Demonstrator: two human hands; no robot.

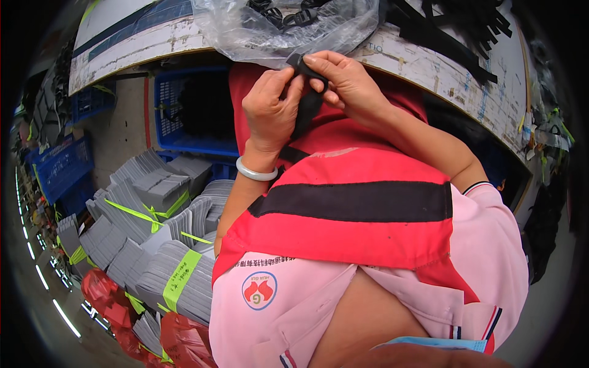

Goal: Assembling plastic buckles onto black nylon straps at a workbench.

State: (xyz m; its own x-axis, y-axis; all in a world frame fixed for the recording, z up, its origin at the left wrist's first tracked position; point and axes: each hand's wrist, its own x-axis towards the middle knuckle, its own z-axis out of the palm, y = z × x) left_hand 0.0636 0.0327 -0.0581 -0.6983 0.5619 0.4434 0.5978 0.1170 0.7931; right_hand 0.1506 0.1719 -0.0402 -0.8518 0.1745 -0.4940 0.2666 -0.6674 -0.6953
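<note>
Both hands meet in front of the red apron [368, 165], at the near edge of the worktable [451, 86]. A black webbing strap [308, 109] is pinched between my left hand [269, 110] and my right hand [350, 83]. Part of it folds over at the fingertips, and a length hangs down beside the left palm. Whether a buckle sits in the fold I cannot tell. Just beyond the hands, a clear plastic bag [230, 27] holds several black plastic buckles [299, 17].
Loose black straps [438, 43] lie at the table's right. Below its left edge stands a blue crate [169, 116] with dark contents. Bundles of grey sheets [116, 245] tied with yellow-green ribbon fill the left side, near red plastic bags [104, 294]. Another blue crate [64, 165] is farther left.
</note>
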